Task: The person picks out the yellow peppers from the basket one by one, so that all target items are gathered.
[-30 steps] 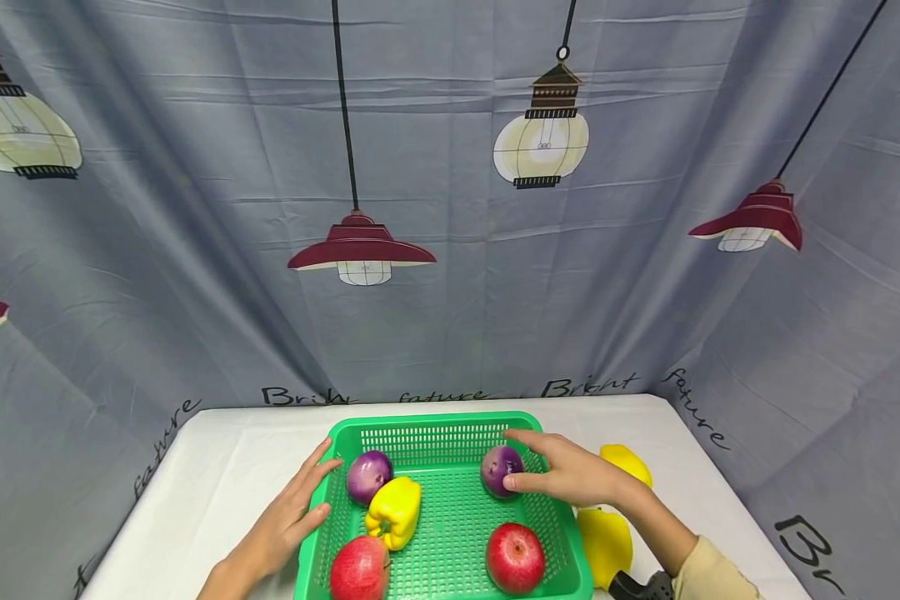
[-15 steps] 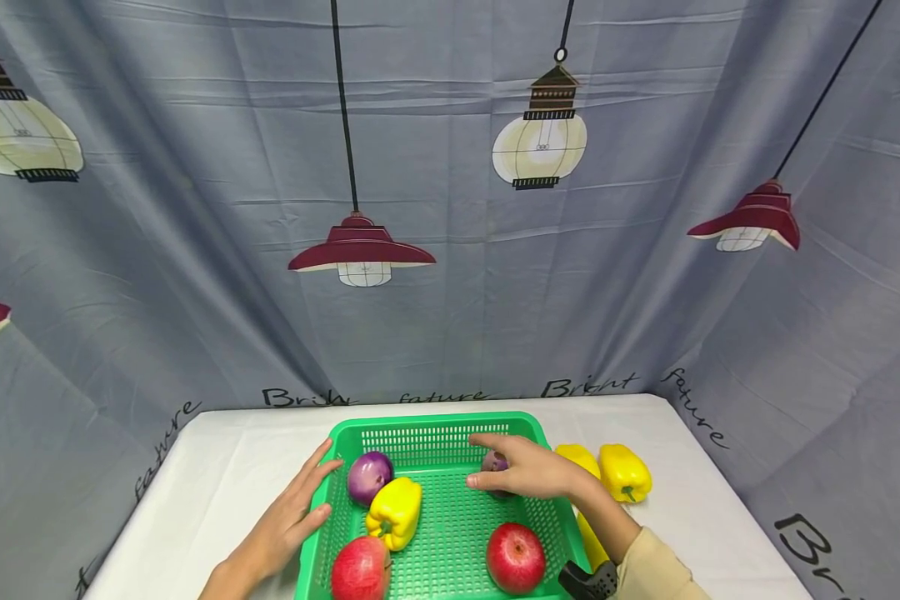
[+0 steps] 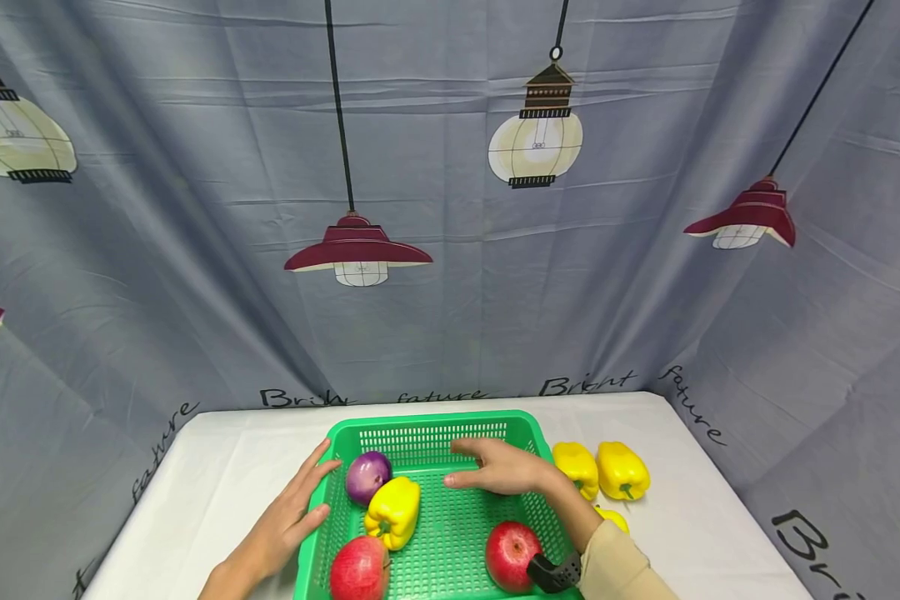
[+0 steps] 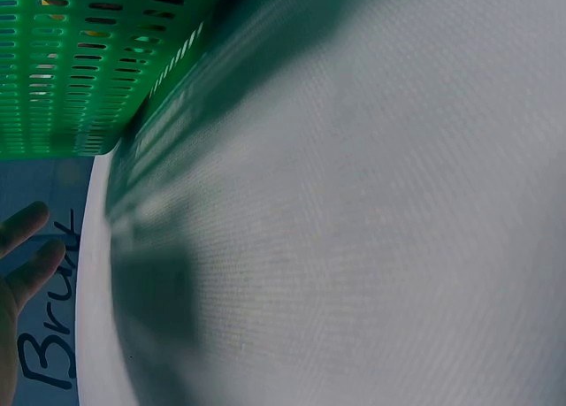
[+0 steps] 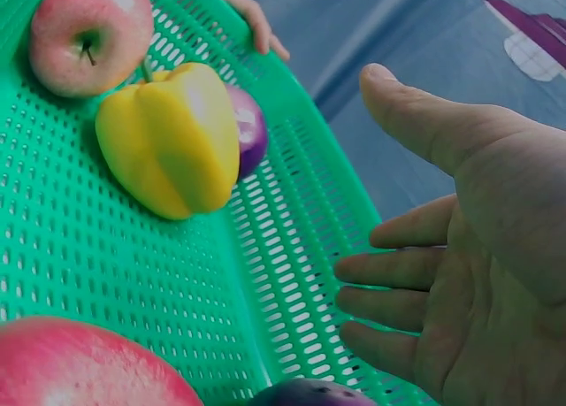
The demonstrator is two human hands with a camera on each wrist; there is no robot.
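My right hand (image 3: 498, 467) hovers over the right back of a green basket (image 3: 450, 419), fingers extended and thumb apart, holding nothing. In the right wrist view, a glossy purple onion-like vegetable (image 5: 314, 395) shows below that hand; from the head it is hidden. My left hand (image 3: 281, 521) rests against the basket's left rim, its fingers fairly straight. Inside the basket, at left, lie another purple vegetable (image 3: 368, 477), a yellow bell pepper (image 3: 394, 510) and a red apple (image 3: 360, 569). A second red apple (image 3: 512, 554) sits at front right, partly covered by a black wrist device.
Right of the basket, two yellow bell peppers (image 3: 576, 468) stand on the white tabletop (image 3: 690, 500). A further yellow thing (image 3: 612, 518) is partly hidden by the right forearm. A grey curtain (image 3: 450, 333) printed with lamps hangs behind the table.
My right hand has moved left from beside the right purple vegetable to above it, uncovering the peppers outside the basket. The left hand and the basket have stayed in place.
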